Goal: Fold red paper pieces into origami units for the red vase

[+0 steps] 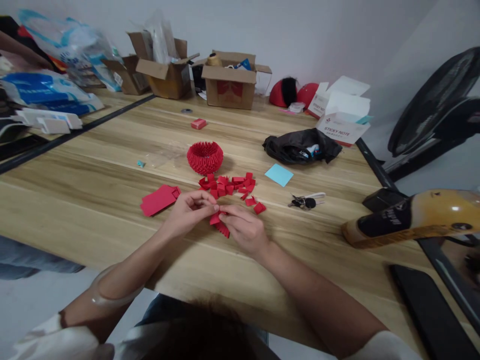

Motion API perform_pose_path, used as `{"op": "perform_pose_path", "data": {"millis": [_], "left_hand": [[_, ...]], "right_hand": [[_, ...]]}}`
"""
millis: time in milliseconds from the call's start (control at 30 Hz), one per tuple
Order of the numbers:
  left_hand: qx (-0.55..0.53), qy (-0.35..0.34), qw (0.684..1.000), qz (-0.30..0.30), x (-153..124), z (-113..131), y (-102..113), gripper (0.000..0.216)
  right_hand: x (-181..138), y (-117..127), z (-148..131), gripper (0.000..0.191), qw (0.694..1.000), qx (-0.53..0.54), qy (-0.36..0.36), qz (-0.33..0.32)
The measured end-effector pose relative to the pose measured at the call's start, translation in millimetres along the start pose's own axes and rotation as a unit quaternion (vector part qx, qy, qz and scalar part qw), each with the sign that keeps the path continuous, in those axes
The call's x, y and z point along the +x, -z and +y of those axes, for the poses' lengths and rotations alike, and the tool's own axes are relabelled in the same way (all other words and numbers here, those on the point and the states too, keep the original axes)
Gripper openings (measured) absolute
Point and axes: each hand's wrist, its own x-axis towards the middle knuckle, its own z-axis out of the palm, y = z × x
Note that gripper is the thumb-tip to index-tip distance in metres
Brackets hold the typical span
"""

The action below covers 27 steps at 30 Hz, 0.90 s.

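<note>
My left hand [187,211] and my right hand [244,230] meet over the wooden table [93,200], both pinched on a small strip of joined red folded paper pieces [220,223]. Just beyond them lies a scatter of several loose red folded paper pieces [230,186]. A round red bowl-shaped paper model [204,156] stands behind that scatter. A stack of flat red paper sheets [159,199] lies to the left of my left hand.
A light blue sticky note [278,174], keys [305,201] and a black bag [301,146] lie to the right. Cardboard boxes [228,80] and a sticky-note box [339,125] stand at the back. A yellow helmet [420,216] rests at the right edge.
</note>
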Motion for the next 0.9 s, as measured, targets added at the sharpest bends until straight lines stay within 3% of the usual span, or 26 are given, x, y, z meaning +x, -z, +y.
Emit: {"op": "perform_pose_path", "data": {"millis": [100,200,267,333,400,500,600,900], "left_hand": [[0.003,-0.005,1.000,0.005,1,0,1,0.015],[0.015,-0.019,1.000,0.013,1,0,1,0.017],[0.028,-0.033,0.999,0.015,0,2,0,0.017],[0.045,-0.044,0.998,0.014,-1,4,-1,0.016],[0.061,-0.053,0.997,0.010,-2,6,-3,0.015],[0.078,-0.069,0.994,0.014,-3,7,-5,0.015],[0.084,-0.070,0.993,0.033,-4,8,-7,0.017],[0.073,-0.059,0.994,0.063,-7,10,-11,0.019]], "right_hand": [[3,3,-4,0.019,0.998,0.047,-0.050,-0.003],[6,7,-5,0.016,0.975,0.146,-0.165,0.017],[7,7,-3,0.016,0.935,0.225,-0.271,0.045],[8,5,0,0.016,0.872,0.301,-0.383,0.052],[9,1,2,0.017,0.820,0.359,-0.446,0.026],[8,-3,3,0.021,0.770,0.415,-0.485,0.006],[8,-3,4,0.022,0.745,0.443,-0.498,0.014],[10,-2,5,0.018,0.746,0.460,-0.481,0.018]]}}
